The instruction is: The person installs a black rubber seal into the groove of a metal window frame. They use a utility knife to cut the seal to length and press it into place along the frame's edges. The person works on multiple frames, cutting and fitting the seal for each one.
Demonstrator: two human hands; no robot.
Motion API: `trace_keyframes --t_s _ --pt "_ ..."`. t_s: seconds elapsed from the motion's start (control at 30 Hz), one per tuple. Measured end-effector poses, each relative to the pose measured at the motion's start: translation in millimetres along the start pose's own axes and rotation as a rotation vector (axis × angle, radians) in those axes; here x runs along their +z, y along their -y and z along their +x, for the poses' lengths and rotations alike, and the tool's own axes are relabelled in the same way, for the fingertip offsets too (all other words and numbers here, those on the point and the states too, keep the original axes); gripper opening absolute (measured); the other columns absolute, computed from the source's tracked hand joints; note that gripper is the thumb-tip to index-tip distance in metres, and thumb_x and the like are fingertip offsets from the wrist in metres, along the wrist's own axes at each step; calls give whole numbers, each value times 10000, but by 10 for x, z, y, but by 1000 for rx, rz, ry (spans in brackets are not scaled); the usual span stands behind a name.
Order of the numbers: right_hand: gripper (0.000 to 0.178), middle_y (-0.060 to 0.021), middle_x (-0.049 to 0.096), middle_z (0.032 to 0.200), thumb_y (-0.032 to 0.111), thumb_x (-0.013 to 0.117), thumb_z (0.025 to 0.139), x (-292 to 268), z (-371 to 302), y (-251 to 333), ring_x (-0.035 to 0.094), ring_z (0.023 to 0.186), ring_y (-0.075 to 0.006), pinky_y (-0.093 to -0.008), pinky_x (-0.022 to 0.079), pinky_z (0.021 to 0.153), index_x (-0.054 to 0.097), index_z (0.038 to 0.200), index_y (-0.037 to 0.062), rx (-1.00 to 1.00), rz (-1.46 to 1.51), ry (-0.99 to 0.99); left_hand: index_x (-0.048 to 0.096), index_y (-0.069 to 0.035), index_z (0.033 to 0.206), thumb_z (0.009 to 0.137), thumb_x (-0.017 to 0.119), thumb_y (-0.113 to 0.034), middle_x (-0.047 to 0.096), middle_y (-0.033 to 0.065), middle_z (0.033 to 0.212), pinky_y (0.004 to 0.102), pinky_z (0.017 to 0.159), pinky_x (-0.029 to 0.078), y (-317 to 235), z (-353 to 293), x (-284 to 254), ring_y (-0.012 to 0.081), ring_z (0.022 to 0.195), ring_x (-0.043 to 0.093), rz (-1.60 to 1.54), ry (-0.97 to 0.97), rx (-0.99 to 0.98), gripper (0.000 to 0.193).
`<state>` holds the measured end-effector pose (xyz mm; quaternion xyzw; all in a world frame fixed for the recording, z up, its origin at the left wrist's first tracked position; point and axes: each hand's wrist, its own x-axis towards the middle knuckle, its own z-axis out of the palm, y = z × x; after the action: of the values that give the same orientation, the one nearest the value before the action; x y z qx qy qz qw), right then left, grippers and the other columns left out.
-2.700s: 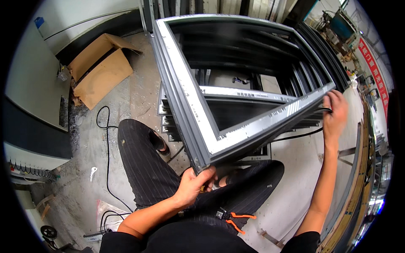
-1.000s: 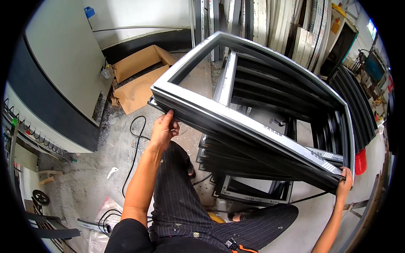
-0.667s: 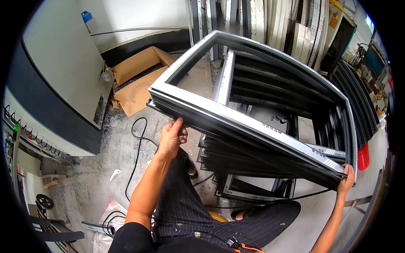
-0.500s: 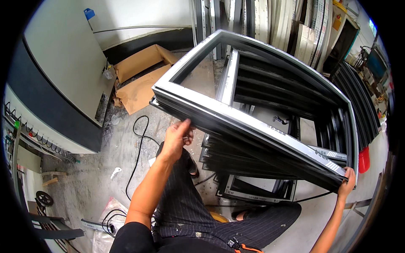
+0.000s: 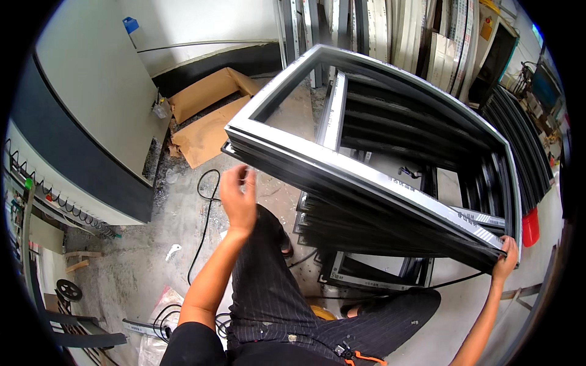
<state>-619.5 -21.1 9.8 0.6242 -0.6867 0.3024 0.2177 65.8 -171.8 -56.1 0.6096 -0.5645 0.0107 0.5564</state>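
A stack of window frames (image 5: 351, 160), dark with silvery-white top faces, stands tilted in front of me. My right hand (image 5: 505, 256) grips the top frame's near right corner, fingers over the edge. Just off the near left corner is my left hand (image 5: 239, 198), loosely curled, with a gap between thumb and fingers and nothing visible in it. More black frames (image 5: 351, 222) lie stacked beneath at a different angle, and a lower frame (image 5: 372, 283) shows its pale face near my knees.
Opened cardboard (image 5: 204, 137) lies on the floor at far left, beside a tall grey cabinet (image 5: 97, 79). A black cable (image 5: 198, 244) loops across the floor. Long profiles (image 5: 390, 30) lean at the back. Several dark curved-looking lengths (image 5: 519, 146) and a red object (image 5: 530, 227) are at right.
My left hand has come away from the near left edge of the frames and moved left. My right hand keeps its grip on the corner; the stack appears almost unmoved.
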Motion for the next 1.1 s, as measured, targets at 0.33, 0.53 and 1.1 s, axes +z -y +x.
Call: trace_keyframes --t_s 0.33,0.53,1.1 --pt "301 -169 634 876 180 451 1019 -1 25 61 602 831 -335 -397 459 804 608 891 -43 1 -29 -13 673 -49 1050 741 811 -141 652 86 1039 446 995 496 -327 -182 245 293 1041 616 95 88 557 351" --pt "313 -183 641 867 180 451 1011 -9 37 110 604 824 -356 -407 460 791 607 874 -56 1 -43 -25 685 -48 1018 742 809 -156 655 85 1044 432 980 503 -477 -171 222 290 1020 622 150 100 543 321" --pt "322 -169 664 893 179 437 1000 -28 67 225 618 866 -350 -406 458 839 633 854 -32 16 -89 -33 692 -64 1019 726 808 -106 658 62 1023 440 974 502 -939 -623 650 276 1005 625 -65 101 662 318"
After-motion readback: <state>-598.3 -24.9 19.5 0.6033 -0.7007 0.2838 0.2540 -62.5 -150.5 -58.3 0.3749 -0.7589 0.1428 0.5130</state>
